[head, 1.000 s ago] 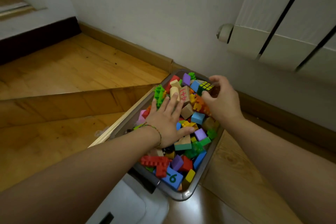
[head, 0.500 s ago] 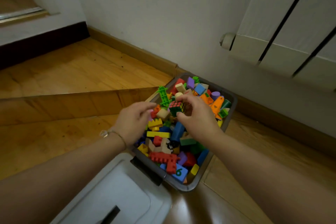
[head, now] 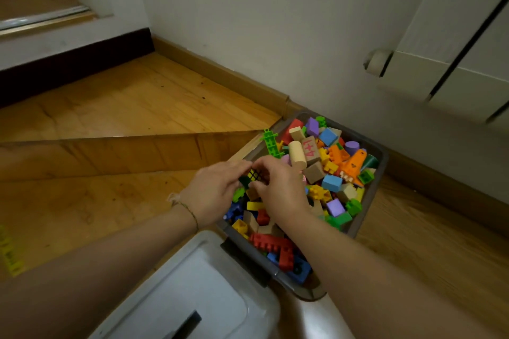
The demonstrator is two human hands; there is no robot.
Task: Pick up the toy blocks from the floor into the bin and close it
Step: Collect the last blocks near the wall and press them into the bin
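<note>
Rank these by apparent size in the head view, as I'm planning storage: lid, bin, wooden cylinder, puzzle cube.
1. lid and bin: alike; the lid is nearer and cut off, so unranked.
2. wooden cylinder.
3. puzzle cube, partly covered.

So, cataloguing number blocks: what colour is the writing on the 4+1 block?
Pinkish red on the wooden block; head view.

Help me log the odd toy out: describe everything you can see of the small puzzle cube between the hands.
The puzzle cube is small, seemingly plastic, with dark lines splitting its yellow face into squares. That face points toward the camera; a dark green face shows below it, and the rest is hidden. It is tilted, held above the blocks in the bin, and pinched between the left hand and the right hand.
</note>
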